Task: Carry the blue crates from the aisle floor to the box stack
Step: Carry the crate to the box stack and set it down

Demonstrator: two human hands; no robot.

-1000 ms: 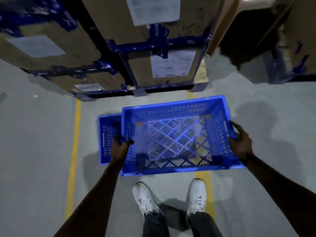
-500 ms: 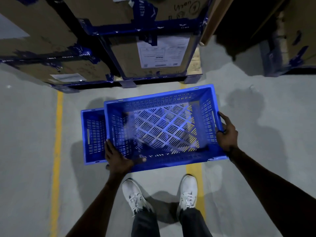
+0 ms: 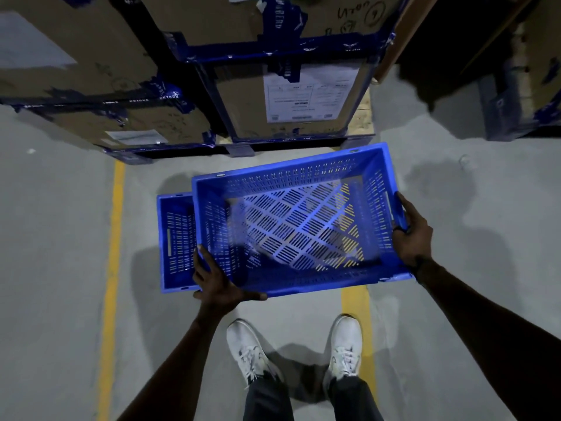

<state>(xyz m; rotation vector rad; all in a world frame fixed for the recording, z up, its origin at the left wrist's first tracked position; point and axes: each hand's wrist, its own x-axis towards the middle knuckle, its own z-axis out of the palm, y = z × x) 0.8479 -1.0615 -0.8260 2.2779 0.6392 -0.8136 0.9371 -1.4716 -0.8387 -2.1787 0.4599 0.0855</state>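
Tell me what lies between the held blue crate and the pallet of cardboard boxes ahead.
Head view: only bare grey floor shows between the held crate and the box stack. A second blue crate sits lower left, not in that gap.

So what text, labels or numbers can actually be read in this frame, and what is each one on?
"6", circled, handwritten on the upper cardboard box; the scrawl beside it is not legible.
Blue tape on the boxes: repeated white brand lettering, too blurred to read.
White shipping label on the lower box: print too small.
Held blue crate: no text visible.
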